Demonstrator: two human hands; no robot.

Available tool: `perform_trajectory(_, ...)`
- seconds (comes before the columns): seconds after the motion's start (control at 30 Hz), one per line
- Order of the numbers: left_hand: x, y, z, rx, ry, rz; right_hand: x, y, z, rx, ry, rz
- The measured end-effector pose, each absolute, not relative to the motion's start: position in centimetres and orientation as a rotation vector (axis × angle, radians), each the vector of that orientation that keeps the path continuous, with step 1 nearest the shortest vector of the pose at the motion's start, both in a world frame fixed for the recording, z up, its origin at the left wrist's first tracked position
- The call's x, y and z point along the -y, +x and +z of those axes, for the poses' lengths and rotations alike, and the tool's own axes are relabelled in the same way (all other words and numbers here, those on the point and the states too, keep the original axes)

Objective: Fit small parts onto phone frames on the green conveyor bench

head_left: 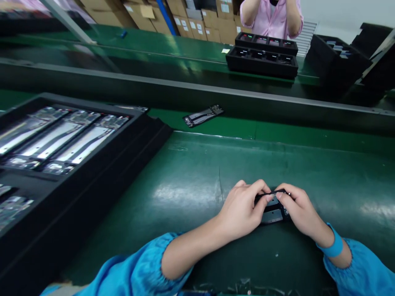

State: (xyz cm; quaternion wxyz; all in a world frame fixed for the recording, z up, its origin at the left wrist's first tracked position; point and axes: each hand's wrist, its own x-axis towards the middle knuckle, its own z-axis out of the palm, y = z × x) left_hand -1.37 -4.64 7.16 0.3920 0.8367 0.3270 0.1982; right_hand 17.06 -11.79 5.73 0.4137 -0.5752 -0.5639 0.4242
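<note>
Both of my hands meet over a small dark electronic part [273, 210] lying on the green mat near me. My left hand [243, 207] grips its left side with fingers curled over the top. Gripping the right side is my right hand [296, 207], whose fingertips pinch a thin black strip along the part's upper edge. Much of the part is hidden under my fingers. I wear blue sleeves and a blue wrist strap on the right wrist.
A black tray [92, 164] with several long shiny boards stands at my left. A loose black part [203, 116] lies on the green belt beyond. Across the belt sit stacked black trays [262, 68], and a person in pink [271, 16] stands behind them. More black trays [336, 55] are at far right.
</note>
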Motion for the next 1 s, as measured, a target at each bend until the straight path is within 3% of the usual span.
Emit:
perform_trajectory(0.83,5.49,-0.99,7.02,-0.865,2.11,0.579,12.21,16.4,5.14,1.367,-1.454,0.905)
perform_trajectory(1.0,5.19,-1.21,7.11,-0.793,2.192,0.49,12.31,17.12,5.88,1.449,-1.5,1.114)
